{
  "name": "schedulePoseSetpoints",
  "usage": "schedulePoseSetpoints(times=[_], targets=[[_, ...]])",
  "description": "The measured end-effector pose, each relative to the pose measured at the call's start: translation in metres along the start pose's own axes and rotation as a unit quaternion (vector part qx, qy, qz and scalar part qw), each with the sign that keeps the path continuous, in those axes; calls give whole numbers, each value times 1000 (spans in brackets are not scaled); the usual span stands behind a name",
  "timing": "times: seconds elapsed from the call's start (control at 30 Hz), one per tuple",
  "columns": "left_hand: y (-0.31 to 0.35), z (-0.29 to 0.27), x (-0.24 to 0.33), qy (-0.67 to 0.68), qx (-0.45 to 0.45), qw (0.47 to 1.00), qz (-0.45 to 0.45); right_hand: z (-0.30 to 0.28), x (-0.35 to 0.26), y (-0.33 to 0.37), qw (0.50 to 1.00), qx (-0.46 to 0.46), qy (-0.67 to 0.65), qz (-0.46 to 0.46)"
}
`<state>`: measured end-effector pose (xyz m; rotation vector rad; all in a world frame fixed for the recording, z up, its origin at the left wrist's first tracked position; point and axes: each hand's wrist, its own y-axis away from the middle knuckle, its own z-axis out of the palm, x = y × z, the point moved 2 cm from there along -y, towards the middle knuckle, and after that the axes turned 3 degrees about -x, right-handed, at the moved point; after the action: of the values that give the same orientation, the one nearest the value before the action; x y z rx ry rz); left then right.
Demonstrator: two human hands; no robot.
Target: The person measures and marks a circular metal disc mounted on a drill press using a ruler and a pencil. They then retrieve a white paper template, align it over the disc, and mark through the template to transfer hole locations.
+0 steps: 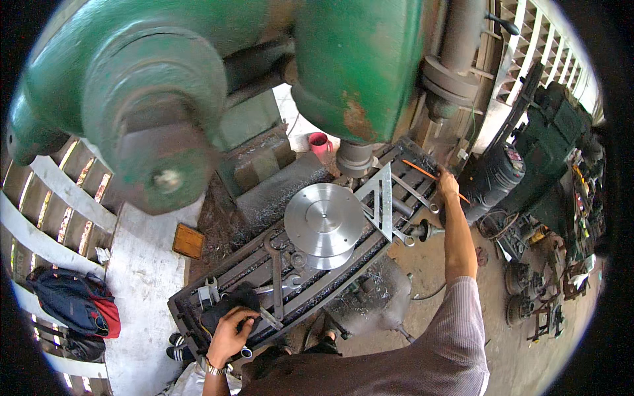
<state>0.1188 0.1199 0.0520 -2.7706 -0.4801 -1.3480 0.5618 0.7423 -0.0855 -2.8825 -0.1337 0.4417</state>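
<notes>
Orange and pencil-slim, a stick slants at centre right, pinched in the fingers of the right hand. At lower left, the left hand curls loosely over crumpled black cloth; whether it grips, I cannot tell. Further out, a smooth silvery disc, a triangular square and steel wrenches lie on the grooved, grimy table. Chipped green machine castings block the upper frame.

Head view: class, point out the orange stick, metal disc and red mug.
Orange stick (419, 169), head view: on its shaft.
Metal disc (323, 224), head view: on its top face.
Red mug (321, 150), head view: on its outer wall.
</notes>
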Motion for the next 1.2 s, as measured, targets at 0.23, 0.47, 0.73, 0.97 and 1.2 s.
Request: schedulePoseSetpoints(times=[0.23, 0.47, 0.73, 0.97, 1.2], targets=[[33, -8, -16, 16, 17, 998, -66, -27, -9, 12, 988, -103, 112, -24], [61, -20, -42, 22, 25, 999, -27, -91, -20, 48, 988, -97, 124, -5], [51, -55, -74, 112, -55, 982, 144, -187, -80, 342, 903, 61, -419, 71], [64, -60, -73, 353, -226, 895, 153, -140, -334, 659, 752, -91, -638, 142], [71, -81, -49, 421, -134, 872, 209, -142, -448, 741, 706, -228, -669, 55]])
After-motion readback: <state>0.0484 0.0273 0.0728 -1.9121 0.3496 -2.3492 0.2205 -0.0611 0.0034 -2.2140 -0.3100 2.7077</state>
